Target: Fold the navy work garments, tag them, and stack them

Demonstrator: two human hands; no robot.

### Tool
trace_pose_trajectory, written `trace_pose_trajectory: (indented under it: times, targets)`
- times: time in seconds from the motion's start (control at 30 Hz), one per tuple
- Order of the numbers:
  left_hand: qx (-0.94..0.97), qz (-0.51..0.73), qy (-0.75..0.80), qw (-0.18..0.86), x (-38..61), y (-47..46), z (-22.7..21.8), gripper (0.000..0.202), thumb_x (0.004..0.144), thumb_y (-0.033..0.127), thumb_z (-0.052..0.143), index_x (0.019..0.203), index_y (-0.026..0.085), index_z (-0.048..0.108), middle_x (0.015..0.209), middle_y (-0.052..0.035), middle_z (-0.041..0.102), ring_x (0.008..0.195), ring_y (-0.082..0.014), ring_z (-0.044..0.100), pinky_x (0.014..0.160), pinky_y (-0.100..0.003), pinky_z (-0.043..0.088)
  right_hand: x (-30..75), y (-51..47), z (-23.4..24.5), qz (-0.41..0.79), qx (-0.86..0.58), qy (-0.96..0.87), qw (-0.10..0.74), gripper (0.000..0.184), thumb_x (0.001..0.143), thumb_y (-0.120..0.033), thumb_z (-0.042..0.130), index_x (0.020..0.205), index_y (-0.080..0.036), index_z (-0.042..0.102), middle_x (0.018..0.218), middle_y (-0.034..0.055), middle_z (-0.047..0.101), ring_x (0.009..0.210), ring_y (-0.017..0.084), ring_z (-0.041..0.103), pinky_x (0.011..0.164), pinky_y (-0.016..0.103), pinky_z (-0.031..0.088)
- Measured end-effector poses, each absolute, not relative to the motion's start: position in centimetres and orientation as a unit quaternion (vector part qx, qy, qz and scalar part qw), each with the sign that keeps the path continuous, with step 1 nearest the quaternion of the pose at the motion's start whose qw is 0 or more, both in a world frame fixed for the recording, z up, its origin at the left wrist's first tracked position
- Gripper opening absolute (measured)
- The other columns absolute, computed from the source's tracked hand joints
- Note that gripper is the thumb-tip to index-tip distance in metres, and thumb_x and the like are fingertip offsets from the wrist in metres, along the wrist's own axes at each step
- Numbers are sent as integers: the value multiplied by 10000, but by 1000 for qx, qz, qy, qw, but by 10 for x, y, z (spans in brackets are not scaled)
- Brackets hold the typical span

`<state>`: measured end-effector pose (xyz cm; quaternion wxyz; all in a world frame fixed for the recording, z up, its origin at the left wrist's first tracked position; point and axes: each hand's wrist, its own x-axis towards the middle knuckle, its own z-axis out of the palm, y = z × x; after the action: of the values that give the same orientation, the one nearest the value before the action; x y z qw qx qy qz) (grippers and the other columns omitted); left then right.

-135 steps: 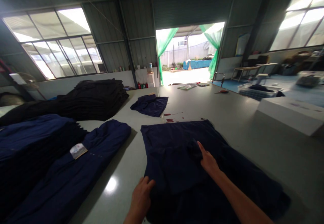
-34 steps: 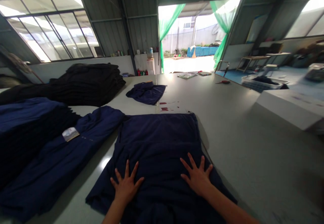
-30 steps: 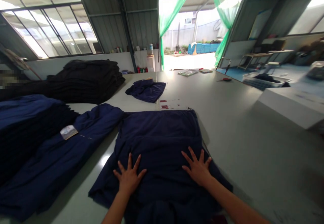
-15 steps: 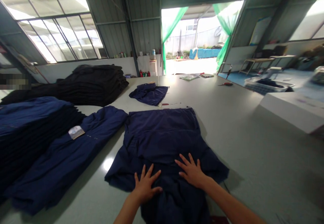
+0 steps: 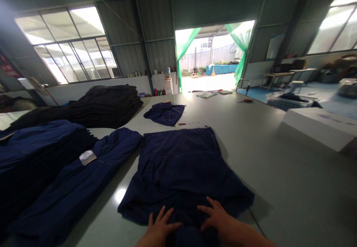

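Observation:
A dark navy garment [image 5: 178,165] lies spread on the table in front of me, its straight hem at the far end and its near part running off the bottom of the view. My left hand [image 5: 160,227] rests on the near left part of the cloth with fingers spread. On the near right part lies my right hand [image 5: 216,215], its fingers also apart and bent a little against the fabric. Neither hand grips the cloth. Whether the garment is a jacket or something else, I cannot tell.
Left of the garment are a folded navy garment with a tag [image 5: 87,157], a navy stack [image 5: 41,146] and a black stack [image 5: 108,105]. A small navy piece [image 5: 164,113] lies beyond. Scissors [image 5: 245,100] and a white box [image 5: 319,128] are at the right.
Both hands have slid toward me over the garment, nearer the bottom of the view. The view has tilted up a little; the garment stays spread in place.

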<state>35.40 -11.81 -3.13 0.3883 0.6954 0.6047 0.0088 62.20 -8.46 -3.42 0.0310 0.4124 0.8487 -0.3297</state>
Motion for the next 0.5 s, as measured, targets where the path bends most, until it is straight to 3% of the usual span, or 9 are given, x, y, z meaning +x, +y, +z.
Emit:
trace_pose_trajectory:
  times: [0.1, 0.13, 0.2, 0.27, 0.37, 0.43, 0.5]
  targets:
    - [594, 201, 663, 408, 355, -97, -47, 253, 504, 120, 658, 711, 261, 687, 1062, -9, 657, 1149, -302, 466, 993, -518, 288, 619, -58, -34, -412, 444, 792, -83, 385, 648, -130, 404, 887, -226, 690, 1015, 32, 662, 1026, 254, 551, 941, 428, 364]
    - [553, 249, 679, 413, 351, -86, -50, 184, 548, 204, 666, 730, 228, 675, 951, -24, 683, 1036, -272, 549, 927, -454, 390, 618, -45, -33, -423, 474, 760, -135, 374, 685, -165, 383, 916, -202, 675, 953, 33, 675, 954, 231, 583, 900, 392, 405]
    - [493, 291, 713, 405, 340, -65, -53, 319, 667, 370, 587, 911, 169, 629, 885, -66, 675, 845, -230, 620, 757, -378, 493, 619, -21, -33, -404, 553, 693, -224, 394, 760, -253, 349, 1052, -184, 604, 961, 38, 667, 928, 209, 589, 865, 357, 431]
    - [459, 305, 744, 378, 329, -49, -53, 455, 767, 429, 436, 1070, 102, 529, 982, -135, 635, 823, -218, 626, 707, -353, 505, 619, -5, -37, -372, 611, 653, -248, 441, 805, -328, 333, 1183, -170, 498, 976, 53, 659, 937, 194, 589, 865, 340, 428]
    - [434, 330, 767, 338, 326, -43, -51, 519, 828, 423, 301, 1177, 53, 402, 1153, -194, 537, 1019, -210, 563, 863, -332, 449, 613, -3, -46, -333, 641, 663, -196, 506, 812, -367, 365, 1256, -128, 405, 1002, 93, 645, 955, 196, 586, 881, 330, 407]
    - [436, 335, 771, 322, 338, -48, -50, 603, 786, 465, 400, 1226, 54, 351, 1248, -204, 460, 1163, -230, 457, 969, -335, 367, 601, -11, -49, -264, 658, 686, -165, 592, 772, -412, 441, 1275, -108, 378, 1142, 138, 573, 1068, 233, 523, 917, 348, 372]
    - [473, 297, 775, 297, 355, -56, -48, 812, 657, 459, 588, 1299, 77, 270, 1339, -209, 354, 1232, -281, 372, 1003, -368, 326, 586, -19, -50, -183, 672, 705, -134, 710, 689, -437, 547, 1294, -118, 358, 1261, 156, 469, 1144, 284, 450, 926, 369, 351]
